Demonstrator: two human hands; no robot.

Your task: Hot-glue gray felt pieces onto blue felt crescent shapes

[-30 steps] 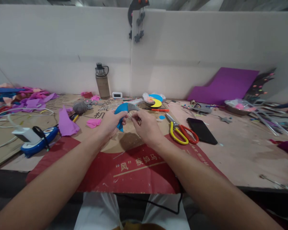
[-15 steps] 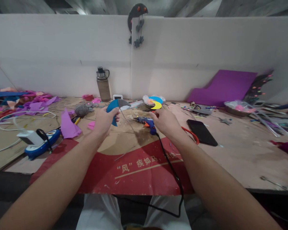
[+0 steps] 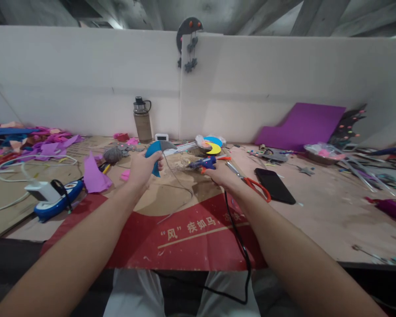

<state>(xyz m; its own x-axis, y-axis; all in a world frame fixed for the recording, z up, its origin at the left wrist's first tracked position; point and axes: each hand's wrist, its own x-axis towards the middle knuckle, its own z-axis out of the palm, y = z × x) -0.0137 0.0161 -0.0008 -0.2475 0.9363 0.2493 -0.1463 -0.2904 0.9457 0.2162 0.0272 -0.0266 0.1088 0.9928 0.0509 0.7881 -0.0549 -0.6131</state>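
My left hand (image 3: 144,166) is closed round a blue crescent (image 3: 154,151), apparently felt, whose upper tip is wrapped in grey yarn. From it a loose yarn strand (image 3: 185,188) trails down over the cardboard. My right hand (image 3: 219,171) grips a blue hot glue gun (image 3: 201,164) with an orange trigger, its nozzle pointing left toward the crescent; part of the handle is hidden by the fingers. A black cord (image 3: 235,233) runs from the gun down over the table's front edge. Right beside that hand lie orange-handled scissors (image 3: 255,186).
Behind the hands are yellow and blue crescents (image 3: 214,146). A black phone (image 3: 274,186) lies right of the scissors. Leftward are a grey yarn ball (image 3: 112,155), a bottle (image 3: 142,121), purple felt (image 3: 95,174) and a blue power strip (image 3: 57,202). Red-printed cardboard (image 3: 185,255) covers the front.
My right hand has closed on the glue gun and lifted it slightly, uncovering more of the scissors. The yarn strand now drapes farther forward. My left hand keeps holding the crescent.
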